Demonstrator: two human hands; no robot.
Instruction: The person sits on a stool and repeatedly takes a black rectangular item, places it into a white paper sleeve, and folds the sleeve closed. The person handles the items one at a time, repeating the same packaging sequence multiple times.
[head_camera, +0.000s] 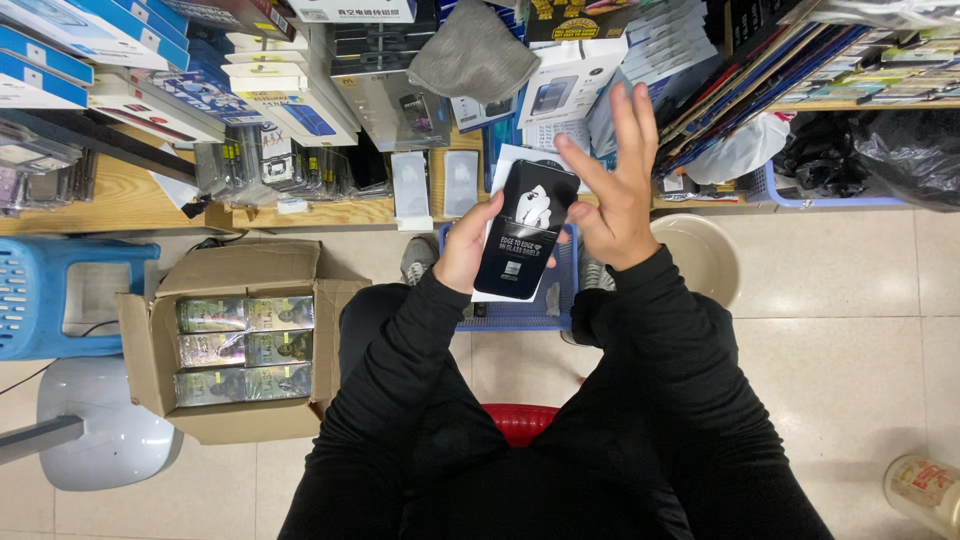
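My left hand (468, 243) grips a flat black packet (527, 232) with a white picture and white print, holding it upright in front of me by its left edge. A white packet lies stacked behind the black one. My right hand (615, 185) is beside the packet's top right corner, its fingers spread wide and pointing up, one finger touching the packet's upper edge. Both arms wear black sleeves. Below the packets sits a small blue basket (560, 300) on the floor between my feet.
An open cardboard box (160, 340) holding shiny packs stands at the left. A blue plastic stool (40, 300) is further left. Wooden shelves (130, 200) crammed with boxed goods run across the top. A cream bucket (705, 255) and black bags (890, 150) sit right.
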